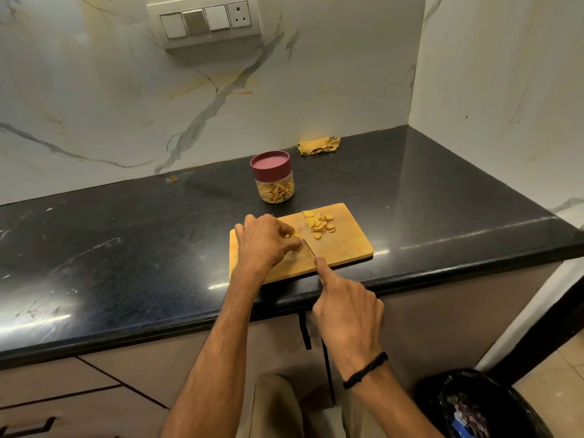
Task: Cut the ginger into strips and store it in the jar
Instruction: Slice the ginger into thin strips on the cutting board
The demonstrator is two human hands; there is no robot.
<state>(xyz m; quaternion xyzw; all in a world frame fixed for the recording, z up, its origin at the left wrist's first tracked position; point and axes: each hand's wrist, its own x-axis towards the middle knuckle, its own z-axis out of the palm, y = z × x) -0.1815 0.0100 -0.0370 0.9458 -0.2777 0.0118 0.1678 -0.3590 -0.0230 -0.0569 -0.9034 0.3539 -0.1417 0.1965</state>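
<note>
Ginger progress, please. What do you see from there?

Operator: Going left to right. My view has the left hand (265,241) on the cutting board (347,245), at its left end, fingers curled and pinching a small ginger piece (295,236) down. Behind the board stands the jar (274,184), lid (270,164) on, with ginger strips (276,192) already inside. The knife (309,246) blade sits right against the pinched piece. A pile of ginger slices (319,223) waits at the board's far side, not yet cut into strips. The right hand (347,314), in front of the board, grips the handle, forefinger laid along the blade's back. I'd judge us partway: one batch stored, the slices and this piece left.

And room to move?

Operator: Left of the board, the counter (126,248) is wide and bare. The board's near edge lies close to the counter's front lip, so I'd mind a slide. Right of the board, the counter runs to the corner wall; a yellow cloth (319,144) lies behind the board, well apart, and a bin (480,406) stands low to the right.
</note>
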